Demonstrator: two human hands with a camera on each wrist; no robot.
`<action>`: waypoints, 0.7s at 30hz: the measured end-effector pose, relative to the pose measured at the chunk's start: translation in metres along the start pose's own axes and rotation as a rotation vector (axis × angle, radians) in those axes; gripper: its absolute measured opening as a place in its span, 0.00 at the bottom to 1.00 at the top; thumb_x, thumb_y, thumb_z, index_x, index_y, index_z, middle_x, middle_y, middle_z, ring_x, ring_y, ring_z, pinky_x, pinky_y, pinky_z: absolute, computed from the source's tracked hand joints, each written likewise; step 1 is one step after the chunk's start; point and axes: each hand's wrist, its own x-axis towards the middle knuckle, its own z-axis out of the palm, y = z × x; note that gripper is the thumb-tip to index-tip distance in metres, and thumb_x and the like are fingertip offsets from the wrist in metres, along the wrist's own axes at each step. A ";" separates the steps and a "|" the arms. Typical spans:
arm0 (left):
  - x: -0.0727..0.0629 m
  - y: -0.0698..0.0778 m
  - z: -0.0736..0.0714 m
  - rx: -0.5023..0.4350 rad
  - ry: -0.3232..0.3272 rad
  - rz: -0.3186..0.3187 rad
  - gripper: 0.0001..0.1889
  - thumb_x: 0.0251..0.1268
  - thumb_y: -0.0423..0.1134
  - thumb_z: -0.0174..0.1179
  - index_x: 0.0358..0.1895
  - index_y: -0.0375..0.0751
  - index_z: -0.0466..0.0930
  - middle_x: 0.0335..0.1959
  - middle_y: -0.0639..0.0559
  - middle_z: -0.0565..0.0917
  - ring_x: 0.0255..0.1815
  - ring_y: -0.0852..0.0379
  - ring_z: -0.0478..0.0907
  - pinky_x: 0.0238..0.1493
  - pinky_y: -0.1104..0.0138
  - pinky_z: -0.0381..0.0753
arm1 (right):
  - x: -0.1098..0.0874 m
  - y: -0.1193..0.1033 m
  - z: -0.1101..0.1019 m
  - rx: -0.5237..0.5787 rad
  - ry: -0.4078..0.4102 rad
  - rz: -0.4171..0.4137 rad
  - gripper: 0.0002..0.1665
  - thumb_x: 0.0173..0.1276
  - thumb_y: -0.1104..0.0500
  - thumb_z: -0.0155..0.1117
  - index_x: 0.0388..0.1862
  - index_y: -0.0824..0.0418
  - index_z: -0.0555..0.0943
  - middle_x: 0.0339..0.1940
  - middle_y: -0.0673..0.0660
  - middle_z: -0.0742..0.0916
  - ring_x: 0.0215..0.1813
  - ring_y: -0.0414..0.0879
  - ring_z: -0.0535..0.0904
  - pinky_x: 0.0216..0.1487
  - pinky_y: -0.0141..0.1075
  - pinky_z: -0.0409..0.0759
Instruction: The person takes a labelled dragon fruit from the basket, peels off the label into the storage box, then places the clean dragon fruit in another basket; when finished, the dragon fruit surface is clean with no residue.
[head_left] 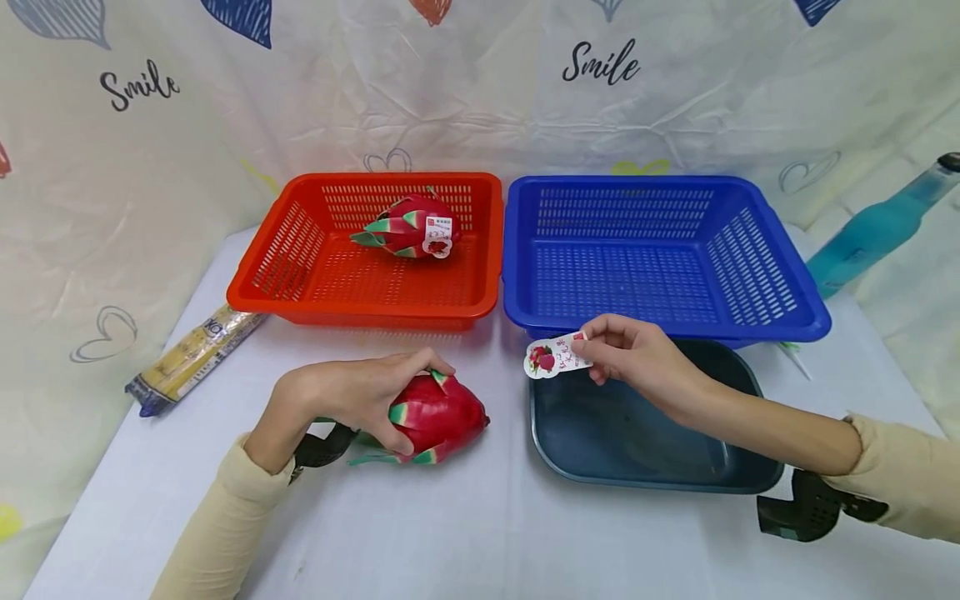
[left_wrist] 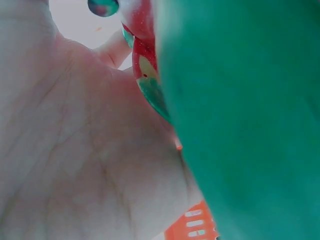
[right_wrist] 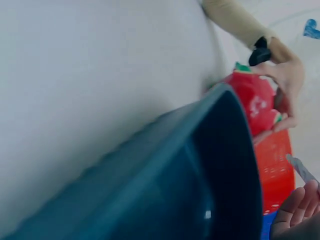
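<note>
My left hand [head_left: 358, 392] grips a red dragon fruit [head_left: 446, 417] with green-tipped scales, lying on the white table in front of the red basket. The left wrist view shows my palm [left_wrist: 80, 135] close up, with a blurred green scale [left_wrist: 245, 120] filling its right side. Between thumb and fingers, my right hand [head_left: 645, 358] pinches a small white label [head_left: 553, 355] printed with a picture of dragon fruit. This hand is over the dark teal tub [head_left: 637, 433]. A second dragon fruit [head_left: 408, 223], bearing a similar label [head_left: 438, 236], lies inside the red basket [head_left: 300, 312].
A blue basket [head_left: 615, 250] stands right of the red one, behind the tub. At far right leans a bottle of blue liquid [head_left: 873, 237]. A yellow packet [head_left: 195, 358] lies at left, by the red basket. A printed sheet [head_left: 480, 100] hangs behind.
</note>
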 end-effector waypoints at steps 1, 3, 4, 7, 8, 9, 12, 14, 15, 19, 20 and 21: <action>0.000 0.000 0.000 0.003 0.001 -0.001 0.48 0.41 0.48 0.78 0.65 0.56 0.56 0.61 0.57 0.71 0.64 0.58 0.67 0.51 0.65 0.83 | -0.001 0.003 -0.001 -0.019 -0.001 0.005 0.21 0.68 0.47 0.63 0.47 0.62 0.74 0.30 0.50 0.81 0.35 0.47 0.79 0.43 0.35 0.81; 0.000 -0.001 0.000 0.007 0.003 0.002 0.48 0.41 0.48 0.78 0.65 0.56 0.56 0.61 0.57 0.71 0.64 0.58 0.67 0.51 0.65 0.82 | -0.003 0.009 -0.003 -0.053 -0.004 0.014 0.22 0.68 0.46 0.64 0.47 0.63 0.74 0.29 0.51 0.81 0.34 0.47 0.79 0.43 0.36 0.81; 0.000 -0.001 0.000 0.009 0.004 0.003 0.48 0.41 0.48 0.78 0.65 0.56 0.56 0.61 0.57 0.71 0.64 0.58 0.67 0.51 0.65 0.82 | -0.004 0.012 -0.003 -0.066 -0.006 0.016 0.22 0.68 0.47 0.63 0.48 0.63 0.75 0.29 0.51 0.81 0.34 0.47 0.79 0.42 0.37 0.81; 0.000 -0.001 0.001 0.009 0.005 0.006 0.48 0.41 0.48 0.78 0.65 0.55 0.56 0.61 0.57 0.71 0.64 0.58 0.67 0.51 0.65 0.82 | -0.005 0.020 -0.004 -0.097 -0.007 0.021 0.23 0.68 0.48 0.63 0.49 0.65 0.75 0.29 0.53 0.82 0.33 0.46 0.79 0.41 0.36 0.81; 0.000 -0.001 0.001 0.006 0.004 0.006 0.48 0.41 0.48 0.78 0.65 0.55 0.56 0.61 0.57 0.71 0.64 0.58 0.67 0.51 0.65 0.82 | -0.005 0.022 -0.005 -0.105 -0.005 0.025 0.23 0.68 0.48 0.63 0.49 0.65 0.75 0.29 0.53 0.82 0.32 0.45 0.79 0.40 0.35 0.81; 0.000 -0.001 0.001 0.002 0.003 0.005 0.48 0.41 0.48 0.78 0.65 0.56 0.56 0.61 0.57 0.71 0.64 0.58 0.67 0.51 0.65 0.82 | -0.005 0.024 -0.005 -0.116 -0.002 0.029 0.23 0.69 0.47 0.63 0.49 0.66 0.75 0.29 0.53 0.82 0.32 0.44 0.79 0.40 0.35 0.81; 0.000 -0.002 0.001 -0.001 0.003 0.004 0.48 0.40 0.48 0.78 0.65 0.56 0.56 0.61 0.57 0.71 0.64 0.58 0.67 0.51 0.65 0.83 | -0.005 0.028 -0.007 -0.145 -0.001 0.042 0.25 0.69 0.46 0.62 0.50 0.66 0.75 0.29 0.55 0.82 0.32 0.45 0.79 0.39 0.34 0.81; 0.000 -0.002 0.001 -0.004 0.004 0.002 0.48 0.40 0.48 0.78 0.65 0.56 0.56 0.61 0.58 0.71 0.64 0.58 0.67 0.51 0.65 0.83 | -0.004 0.031 -0.007 -0.165 -0.007 0.053 0.26 0.69 0.45 0.61 0.51 0.65 0.75 0.29 0.55 0.82 0.33 0.46 0.79 0.40 0.34 0.80; 0.000 -0.002 0.001 -0.003 0.004 0.001 0.48 0.40 0.48 0.79 0.65 0.56 0.56 0.61 0.58 0.71 0.64 0.58 0.67 0.51 0.65 0.83 | -0.003 0.032 -0.008 -0.173 -0.011 0.058 0.26 0.69 0.44 0.61 0.51 0.65 0.75 0.29 0.55 0.82 0.33 0.47 0.79 0.40 0.34 0.80; 0.000 -0.002 0.001 -0.007 0.003 0.003 0.48 0.40 0.48 0.78 0.65 0.56 0.56 0.61 0.58 0.71 0.64 0.58 0.67 0.50 0.65 0.83 | 0.001 0.035 -0.008 -0.194 -0.025 0.076 0.26 0.70 0.44 0.60 0.50 0.65 0.75 0.29 0.54 0.83 0.33 0.48 0.80 0.41 0.35 0.79; 0.000 -0.002 0.000 -0.007 0.003 0.003 0.48 0.40 0.48 0.78 0.65 0.56 0.56 0.60 0.58 0.71 0.64 0.58 0.67 0.50 0.65 0.83 | 0.002 0.036 -0.007 -0.199 -0.027 0.080 0.25 0.70 0.44 0.60 0.50 0.65 0.75 0.28 0.54 0.83 0.33 0.48 0.80 0.42 0.35 0.79; 0.001 -0.002 0.000 -0.007 0.003 0.005 0.48 0.40 0.48 0.78 0.65 0.56 0.56 0.60 0.58 0.71 0.64 0.58 0.67 0.50 0.66 0.83 | 0.003 0.036 -0.007 -0.204 -0.029 0.084 0.25 0.70 0.45 0.60 0.50 0.65 0.76 0.28 0.54 0.83 0.33 0.47 0.80 0.41 0.35 0.79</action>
